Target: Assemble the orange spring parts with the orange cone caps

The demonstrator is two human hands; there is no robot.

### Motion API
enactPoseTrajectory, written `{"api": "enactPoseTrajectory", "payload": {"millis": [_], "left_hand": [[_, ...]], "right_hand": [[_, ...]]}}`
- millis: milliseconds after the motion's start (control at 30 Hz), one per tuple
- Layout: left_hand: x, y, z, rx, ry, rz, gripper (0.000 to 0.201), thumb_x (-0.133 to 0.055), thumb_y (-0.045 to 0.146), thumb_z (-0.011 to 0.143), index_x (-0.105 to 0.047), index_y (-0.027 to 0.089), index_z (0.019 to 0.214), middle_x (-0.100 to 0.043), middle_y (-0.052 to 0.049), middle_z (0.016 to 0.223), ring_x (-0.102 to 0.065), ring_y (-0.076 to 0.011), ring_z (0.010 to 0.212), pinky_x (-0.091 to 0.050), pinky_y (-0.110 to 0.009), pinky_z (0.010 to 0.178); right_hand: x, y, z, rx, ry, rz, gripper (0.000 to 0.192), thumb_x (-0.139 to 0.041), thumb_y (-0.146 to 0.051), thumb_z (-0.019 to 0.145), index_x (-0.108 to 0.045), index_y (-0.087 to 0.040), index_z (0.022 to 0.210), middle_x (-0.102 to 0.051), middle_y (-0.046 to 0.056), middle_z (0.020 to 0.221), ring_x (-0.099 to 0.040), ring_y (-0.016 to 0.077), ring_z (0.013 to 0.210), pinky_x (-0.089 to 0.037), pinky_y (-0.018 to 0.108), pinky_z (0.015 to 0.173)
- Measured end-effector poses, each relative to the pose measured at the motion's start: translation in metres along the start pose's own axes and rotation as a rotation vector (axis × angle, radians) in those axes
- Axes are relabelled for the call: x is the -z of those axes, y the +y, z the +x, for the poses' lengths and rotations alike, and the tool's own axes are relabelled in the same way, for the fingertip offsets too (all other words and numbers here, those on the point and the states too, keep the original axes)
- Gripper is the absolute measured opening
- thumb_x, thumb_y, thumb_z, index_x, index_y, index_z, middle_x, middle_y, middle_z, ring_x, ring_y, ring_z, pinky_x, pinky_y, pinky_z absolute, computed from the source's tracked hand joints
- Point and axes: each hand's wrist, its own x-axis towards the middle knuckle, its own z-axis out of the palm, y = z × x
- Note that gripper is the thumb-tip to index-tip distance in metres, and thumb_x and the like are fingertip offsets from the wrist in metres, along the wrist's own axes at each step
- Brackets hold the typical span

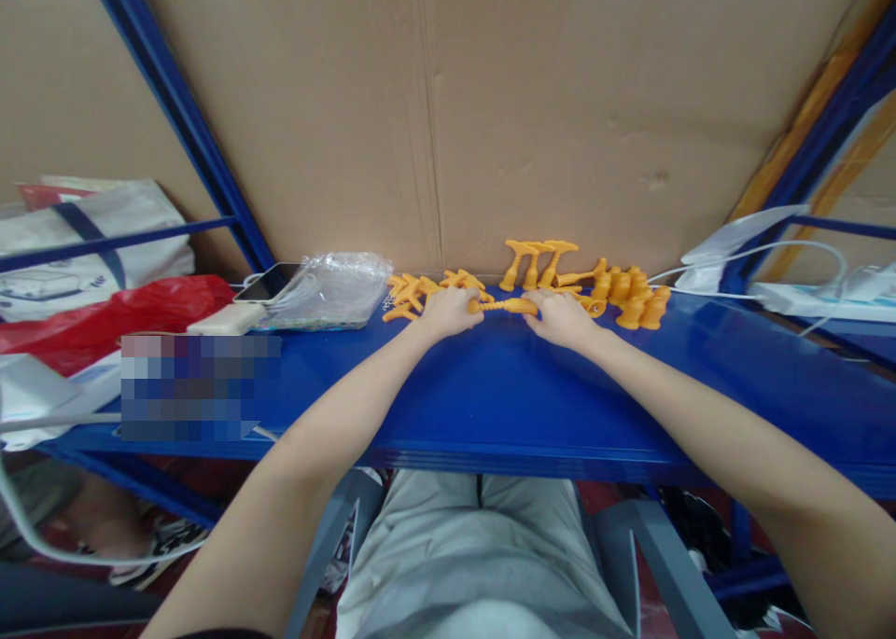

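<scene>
- Orange piece (498, 305): held level between both hands, toward the far side of the table (483, 387); spiral shaft showing, ends partly hidden by fingers. Probably a single part, though the join is too small to judge.
- Left hand (449, 314): grip closed, fingers curled round one end.
- Right hand (562, 318): grip closed likewise, round the thicker end.
- Left of the hands: heap of orange T-shaped parts (410, 294), just beside the left hand.
- Behind the right hand: three T-topped pieces (532, 264) leaning near the cardboard panel (525, 107), which bounds the far edge.
- Right: cluster of orange handles (634, 294), standing close together.
- Room: blue surface stretches from the wrists to the front edge (504, 460), wider still rightward.
- Left end: clear plastic bag (343, 289), red bag (126, 317).
- Writing: pale bag (158, 224) carries a printed outline drawing; its lettering too blurred to read.
</scene>
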Motion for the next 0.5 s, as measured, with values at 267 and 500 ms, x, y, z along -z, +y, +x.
{"api": "enactPoseTrajectory", "payload": {"millis": [267, 500], "left_hand": [[-0.010, -0.011, 0.006, -0.103, 0.077, -0.075, 0.036, -0.062, 0.038, 0.095, -0.069, 0.020, 0.126, -0.075, -0.011, 0.120, -0.071, -0.0296, 0.112, -0.054, -0.038, 0.092], [-0.008, -0.012, 0.006, -0.076, 0.069, -0.047, 0.037, -0.060, 0.042, 0.098, -0.070, 0.019, 0.124, -0.076, -0.012, 0.116, -0.071, -0.0294, 0.109, -0.053, -0.036, 0.087]], "right_hand": [[-0.001, 0.002, -0.001, -0.021, 0.002, 0.102, 0.049, -0.053, -0.024, 0.096, -0.064, -0.017, 0.144, -0.071, 0.018, 0.129, -0.071, 0.0319, 0.112, -0.056, 0.042, 0.097], [-0.013, 0.011, 0.006, 0.037, 0.077, 0.279, 0.045, -0.062, -0.027, 0.093, -0.067, -0.015, 0.136, -0.073, 0.016, 0.129, -0.070, 0.0303, 0.117, -0.054, 0.044, 0.103]]}}
